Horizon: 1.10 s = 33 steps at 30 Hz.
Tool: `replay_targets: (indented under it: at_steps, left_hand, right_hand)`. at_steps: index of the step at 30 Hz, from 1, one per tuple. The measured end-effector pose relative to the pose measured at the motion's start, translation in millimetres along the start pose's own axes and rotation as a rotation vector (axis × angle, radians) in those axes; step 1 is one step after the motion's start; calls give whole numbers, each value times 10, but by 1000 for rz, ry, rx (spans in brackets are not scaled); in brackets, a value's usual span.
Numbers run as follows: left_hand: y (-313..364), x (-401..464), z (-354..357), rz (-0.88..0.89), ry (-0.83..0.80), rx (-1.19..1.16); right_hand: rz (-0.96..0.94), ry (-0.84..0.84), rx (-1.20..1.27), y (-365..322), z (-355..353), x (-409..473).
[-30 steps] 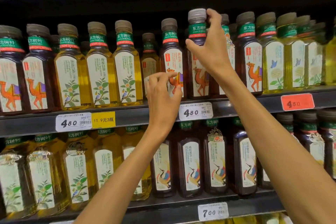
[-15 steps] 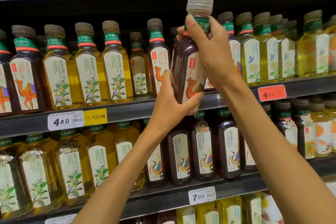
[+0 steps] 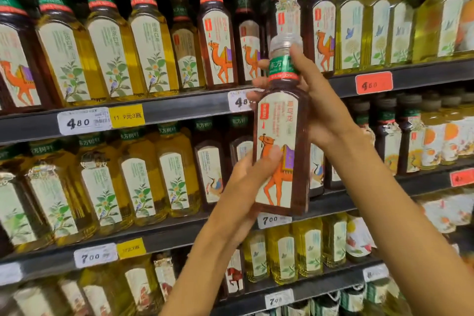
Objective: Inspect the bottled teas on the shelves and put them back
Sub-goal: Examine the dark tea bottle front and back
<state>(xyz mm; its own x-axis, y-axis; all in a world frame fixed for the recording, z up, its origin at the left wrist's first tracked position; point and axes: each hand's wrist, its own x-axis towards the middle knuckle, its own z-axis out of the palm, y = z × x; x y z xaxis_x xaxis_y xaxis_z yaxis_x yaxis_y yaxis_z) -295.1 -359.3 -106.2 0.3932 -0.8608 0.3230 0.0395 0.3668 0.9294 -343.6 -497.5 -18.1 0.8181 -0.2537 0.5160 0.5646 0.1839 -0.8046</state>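
Both hands grip camel-label bottle [image 3: 280, 151]; neck band reads 东方.

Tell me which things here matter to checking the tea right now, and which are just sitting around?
In the job:
- dark camel-label bottle, held off the shelf
- left hand, gripping its lower part
- right hand, gripping its neck
- the other bottled teas, still to be checked

Just there:
- yellow offer tag
- red price tag
- white price tag
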Motion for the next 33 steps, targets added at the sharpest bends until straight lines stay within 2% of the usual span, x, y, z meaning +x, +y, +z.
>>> replay_targets:
  at_steps: [2, 4, 8, 10, 12, 15, 18, 20, 22, 24, 26, 28, 31, 33]
  left_hand:
    - [-56, -47, 28, -97, -14, -114]
    - [-95, -64, 25, -152, -18, -119]
    - [-216, -9, 92, -80, 18, -18]
    - [-359, 63, 195, -56, 87, -79]
    - [-487, 162, 315, -127, 117, -217]
    - [-609, 278, 491, -286, -28, -465]
    - [-725, 356, 646, -252, -169, -586]
    - [-789, 392, 725, -202, -73, -488]
    - [-857, 420, 733, -131, 171, -280]
    - [-852, 431, 749, -67, 284, -126]
    - [-852, 443, 798, -56, 270, -9]
    - [-874, 451, 841, -53, 264, -6]
    - [-946, 433, 830, -82, 273, -155]
    - [-936, 403, 867, -164, 158, -334]
  right_hand:
    - [7, 36, 66, 61, -29, -75]
    - [-17, 81, 22, 104, -63, -136]
    - [-90, 127, -145, 138, -168, -208]
    - [-41, 120, -153, 117, -265, -207]
    - [26, 77, -106, 62, -411, -186]
    - [175, -54, 123, 11, -615, -178]
    - [218, -162, 331, 42, -735, -167]
    - [182, -170, 328, 31, -821, -176]
    - [126, -133, 209, -4, -918, -209]
    - [44, -42, 68, -21, -984, -249]
    - [8, 33, 9, 10, -1027, -261]
    - [36, 54, 15, 28, -1052, -269]
    - [85, -12, 33, 45, -1112, -289]
    - [107, -51, 89, 104, -1138, -333]
